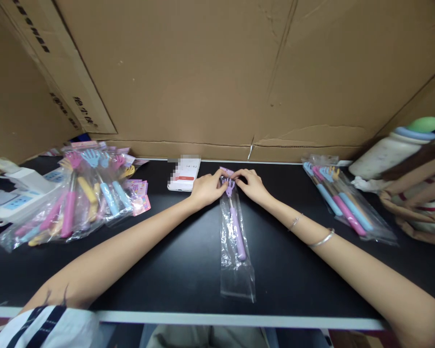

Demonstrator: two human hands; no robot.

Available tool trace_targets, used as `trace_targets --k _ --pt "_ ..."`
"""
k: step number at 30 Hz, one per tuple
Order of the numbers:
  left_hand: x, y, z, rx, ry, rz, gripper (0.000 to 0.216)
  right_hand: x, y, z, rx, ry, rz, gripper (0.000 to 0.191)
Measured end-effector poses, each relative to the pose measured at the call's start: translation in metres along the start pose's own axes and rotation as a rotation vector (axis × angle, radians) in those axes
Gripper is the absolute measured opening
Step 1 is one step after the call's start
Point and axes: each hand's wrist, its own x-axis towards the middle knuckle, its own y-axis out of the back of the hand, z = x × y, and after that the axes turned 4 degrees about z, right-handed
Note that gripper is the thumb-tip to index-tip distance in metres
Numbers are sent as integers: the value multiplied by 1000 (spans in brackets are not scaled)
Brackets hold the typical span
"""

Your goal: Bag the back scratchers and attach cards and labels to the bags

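A purple back scratcher [236,227] with a hand-shaped head lies inside a clear plastic bag [235,282] on the black table, its handle toward me. My left hand [210,187] is closed on the bag's top end, left of the scratcher's head. From the right, my right hand [252,184] pinches the same end, its fingertips almost meeting the left ones. A pinkish-purple card edge [226,170] shows at the bag's top, partly behind the fingers. Exactly how the fingers grip the plastic there is too small to make out.
Several bagged back scratchers [70,208] are piled at the left, beside pink cards [139,193] and a white power strip [18,200]. A phone [184,174] lies behind my left hand. More bagged scratchers [342,203], a bottle [380,152] and a brown bag [406,203] are at the right. Cardboard [203,72] walls the back.
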Motion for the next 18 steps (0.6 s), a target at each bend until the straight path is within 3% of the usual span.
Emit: trace_targets --k 18 --pt "0 -1 -1 9 -36 6 30 0 2 -4 -23 23 -50 17"
